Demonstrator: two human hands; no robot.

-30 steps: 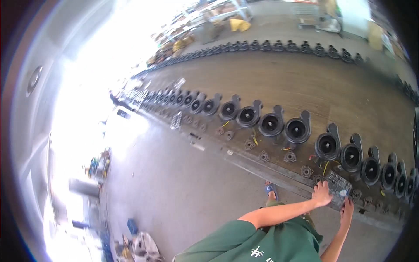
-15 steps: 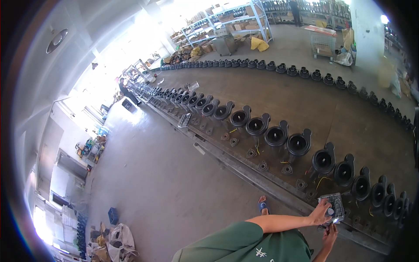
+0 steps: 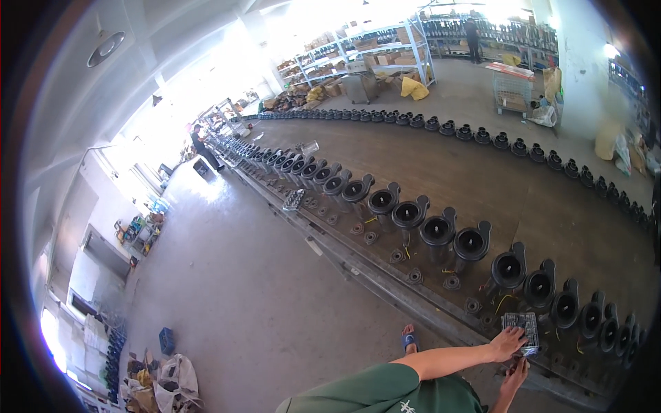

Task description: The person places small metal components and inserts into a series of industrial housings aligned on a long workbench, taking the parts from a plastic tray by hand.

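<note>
A clear tray [image 3: 521,321] full of small metallic parts rests on the near edge of the long bench. My left hand [image 3: 507,343] reaches over the tray with its fingers bent down among the parts; whatever they grip is hidden. Just below the tray's near end, my right hand [image 3: 514,375] is closed, its fingertips pinched around something too small to make out. Beyond the tray stands a row of black round housings with side spouts, the closest ones being a housing [image 3: 508,267] and its neighbour [image 3: 539,285]. Small flange-shaped metal pieces [image 3: 452,282] lie along the bench edge.
The brown bench top [image 3: 427,155] carries a second row of black parts [image 3: 482,135] along its far side. Another parts tray [image 3: 293,199] sits farther left on the metal edge rail [image 3: 372,279]. A person [image 3: 204,146] stands at the far end. Sacks [image 3: 175,382] lie on the floor.
My left hand has shifted slightly down and left over the tray, and the round grey piece by its fingers is no longer visible. My right hand has moved slightly left. The view has tilted a little.
</note>
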